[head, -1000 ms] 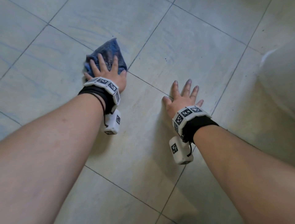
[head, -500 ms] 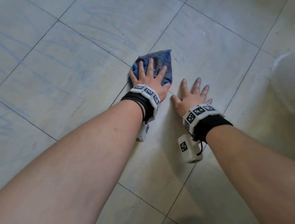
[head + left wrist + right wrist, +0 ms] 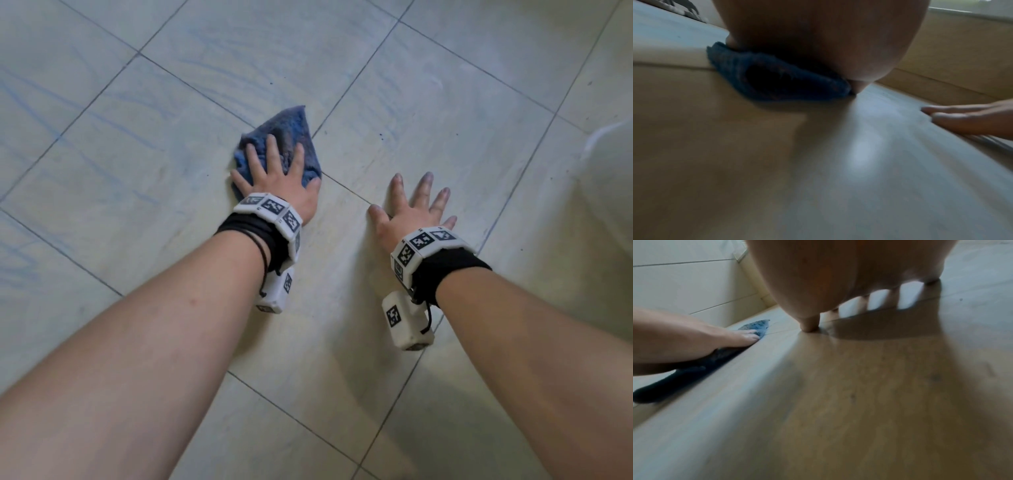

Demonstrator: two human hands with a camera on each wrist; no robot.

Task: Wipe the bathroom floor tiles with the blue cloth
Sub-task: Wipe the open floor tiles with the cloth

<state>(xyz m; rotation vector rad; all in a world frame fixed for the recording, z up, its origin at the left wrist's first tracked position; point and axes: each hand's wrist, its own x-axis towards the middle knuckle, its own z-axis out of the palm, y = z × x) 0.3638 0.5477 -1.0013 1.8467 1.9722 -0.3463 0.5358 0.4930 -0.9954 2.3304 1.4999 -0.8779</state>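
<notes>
The left hand (image 3: 279,178) lies flat, fingers spread, pressing the blue cloth (image 3: 301,128) onto the floor tiles (image 3: 137,178). The cloth's long axis points to 12 o'clock beyond the fingertips. At 3 o'clock, near it, the right hand (image 3: 407,214) braces open-palmed on bare tile.

Your arms are bare. On your left wrist you wear a white band of square blocks with black-and-white checker marks (image 3: 270,214), over a black cloth strap (image 3: 255,233). A small white box (image 3: 275,291) hangs below. Your right wrist has the same white marked band (image 3: 423,248), black strap (image 3: 448,274) and white box (image 3: 407,320).
</notes>
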